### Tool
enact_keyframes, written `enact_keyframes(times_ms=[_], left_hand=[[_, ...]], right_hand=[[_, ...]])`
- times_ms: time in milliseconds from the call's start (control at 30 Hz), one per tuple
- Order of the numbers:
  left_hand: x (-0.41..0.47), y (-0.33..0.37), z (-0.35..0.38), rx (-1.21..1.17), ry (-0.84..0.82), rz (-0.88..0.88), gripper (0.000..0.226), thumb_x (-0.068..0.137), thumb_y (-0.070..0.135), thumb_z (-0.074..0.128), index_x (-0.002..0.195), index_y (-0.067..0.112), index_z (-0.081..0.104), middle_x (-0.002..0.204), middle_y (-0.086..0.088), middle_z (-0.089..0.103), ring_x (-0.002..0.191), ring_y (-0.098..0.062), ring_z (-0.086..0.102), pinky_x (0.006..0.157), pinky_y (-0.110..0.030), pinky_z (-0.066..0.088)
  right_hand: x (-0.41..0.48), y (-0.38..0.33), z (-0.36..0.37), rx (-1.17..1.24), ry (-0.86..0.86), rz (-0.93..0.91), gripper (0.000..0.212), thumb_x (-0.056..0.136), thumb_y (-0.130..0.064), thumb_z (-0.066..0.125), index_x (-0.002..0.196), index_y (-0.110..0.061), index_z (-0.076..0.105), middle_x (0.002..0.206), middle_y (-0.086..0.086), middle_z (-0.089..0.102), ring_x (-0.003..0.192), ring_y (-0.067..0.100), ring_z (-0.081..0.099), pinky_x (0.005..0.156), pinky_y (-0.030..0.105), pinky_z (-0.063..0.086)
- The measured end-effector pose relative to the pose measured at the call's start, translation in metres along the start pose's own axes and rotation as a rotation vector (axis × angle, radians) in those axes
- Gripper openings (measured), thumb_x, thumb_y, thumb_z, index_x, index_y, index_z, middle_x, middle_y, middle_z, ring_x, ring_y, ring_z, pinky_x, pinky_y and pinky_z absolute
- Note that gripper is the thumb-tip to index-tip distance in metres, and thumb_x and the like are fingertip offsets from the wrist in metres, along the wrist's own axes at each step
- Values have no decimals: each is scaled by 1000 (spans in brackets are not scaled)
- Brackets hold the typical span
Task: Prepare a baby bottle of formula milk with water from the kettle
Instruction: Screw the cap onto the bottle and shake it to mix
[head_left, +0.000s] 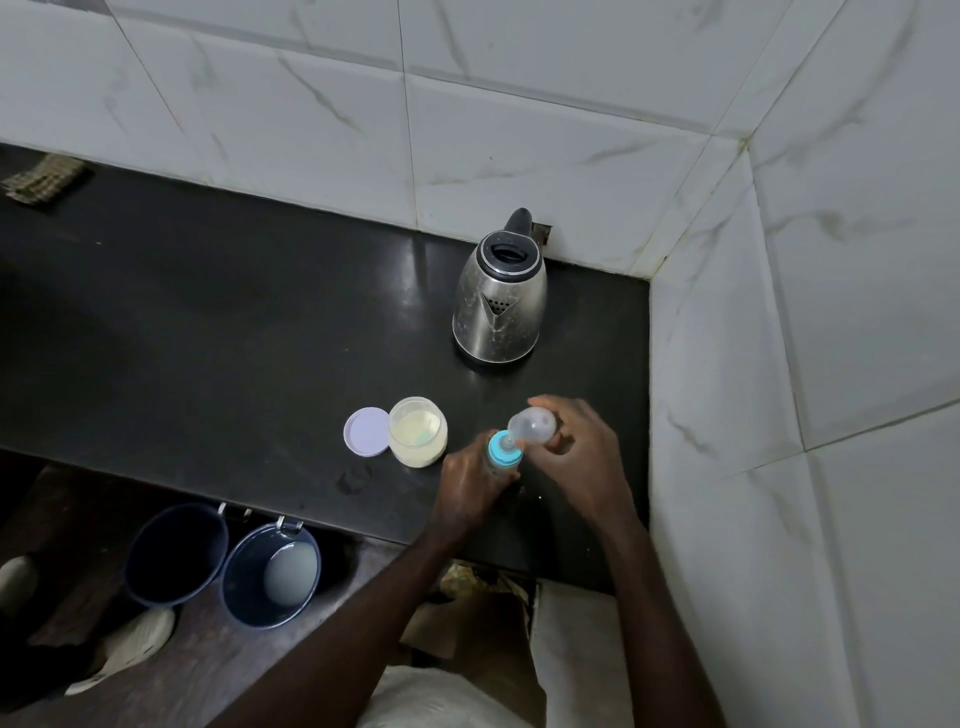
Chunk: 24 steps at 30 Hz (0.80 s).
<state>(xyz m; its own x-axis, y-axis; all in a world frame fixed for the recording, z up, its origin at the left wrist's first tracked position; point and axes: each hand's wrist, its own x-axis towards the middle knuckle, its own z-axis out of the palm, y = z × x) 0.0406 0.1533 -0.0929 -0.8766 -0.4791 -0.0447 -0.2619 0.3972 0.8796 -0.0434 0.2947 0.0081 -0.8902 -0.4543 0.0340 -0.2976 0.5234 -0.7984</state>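
The left hand (470, 486) is gripping the bottle (505, 451), and the right hand (582, 452) is holding the clear cap (532, 426) tilted at its teat. The open jar (418, 439) and lid (366, 432) are sitting just left of the left hand, and the kettle (498, 301) is standing beyond both hands.

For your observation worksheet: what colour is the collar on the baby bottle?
Light blue collar, clearest in the head view.

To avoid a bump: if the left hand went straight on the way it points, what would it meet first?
Likely the clear cap held by the right hand, just beyond the bottle that the left hand grips; depth is unclear.
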Motion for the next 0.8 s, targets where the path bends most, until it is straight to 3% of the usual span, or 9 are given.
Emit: enact_keyframes(times_ms=[133, 233, 333, 500, 667, 800], left_hand=[[0, 3, 1, 15, 2, 35, 41, 84, 34, 83, 119, 17, 69, 101, 2, 76, 90, -10, 72, 80, -37, 57], [1, 3, -1, 28, -3, 55, 43, 84, 42, 74, 118, 16, 68, 100, 1, 76, 88, -13, 72, 79, -40, 57], [3, 6, -1, 15, -3, 55, 49, 82, 50, 66, 119, 19, 68, 100, 4, 76, 87, -8, 71, 77, -30, 57], [9, 8, -9, 3, 14, 41, 47, 83, 49, 67, 121, 21, 69, 101, 8, 76, 90, 1, 68, 75, -8, 46], [-2, 8, -3, 25, -6, 42, 33, 88, 32, 76, 118, 22, 69, 100, 9, 75, 90, 15, 65, 74, -4, 45], [-1, 2, -6, 26, -12, 36, 30, 89, 30, 77, 118, 26, 68, 100, 12, 73, 95, 12, 66, 76, -7, 47]], right_hand=[[1, 0, 19, -163, -184, -14, 57, 80, -23, 79, 136, -30, 69, 118, -10, 59, 102, 6, 61, 95, 23, 52], [-4, 5, 31, -152, -181, 24, 59, 84, -22, 78, 142, -26, 65, 121, -8, 57, 103, 6, 59, 98, 29, 53], [-3, 5, 37, -156, -155, 53, 62, 87, -24, 78, 146, -25, 61, 126, -6, 55, 108, 8, 59, 99, 28, 53], [4, -2, 44, -186, -140, 92, 60, 87, -36, 75, 145, -29, 61, 126, -8, 55, 113, 11, 59, 94, 36, 56], [-10, -2, 43, -238, -104, 153, 57, 87, -42, 71, 142, -37, 60, 126, -12, 54, 114, 12, 60, 88, 39, 56], [-10, -4, 49, -208, -83, 188, 56, 86, -42, 71, 141, -40, 60, 127, -14, 54, 114, 11, 60, 88, 40, 56]])
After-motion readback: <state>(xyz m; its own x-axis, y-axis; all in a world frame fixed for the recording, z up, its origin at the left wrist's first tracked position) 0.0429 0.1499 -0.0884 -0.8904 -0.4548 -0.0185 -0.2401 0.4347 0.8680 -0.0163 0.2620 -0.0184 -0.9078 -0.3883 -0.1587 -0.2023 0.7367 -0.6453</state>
